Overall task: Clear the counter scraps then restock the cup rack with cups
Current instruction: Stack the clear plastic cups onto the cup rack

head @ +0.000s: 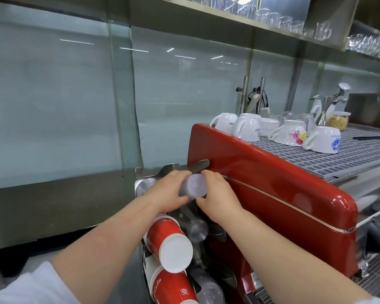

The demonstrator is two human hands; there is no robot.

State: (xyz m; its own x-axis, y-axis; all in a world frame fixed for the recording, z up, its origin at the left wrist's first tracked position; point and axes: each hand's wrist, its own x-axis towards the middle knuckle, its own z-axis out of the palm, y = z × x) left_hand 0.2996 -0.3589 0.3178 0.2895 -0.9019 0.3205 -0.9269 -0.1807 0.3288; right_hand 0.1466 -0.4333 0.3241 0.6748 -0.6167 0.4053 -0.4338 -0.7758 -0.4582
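A stack of clear plastic cups lies bottom-out in the top slot of the metal cup rack, which stands against the left side of the red espresso machine. My left hand grips the stack from the left and my right hand grips it from the right. Below them, red paper cups stick out of the rack's left slots. Further clear cups fill the right slots beneath my hands.
The red espresso machine fills the right side, with upturned white ceramic mugs and a jar on its top grate. Glasses line the steel shelf overhead. A glass partition stands to the left, behind a grey counter.
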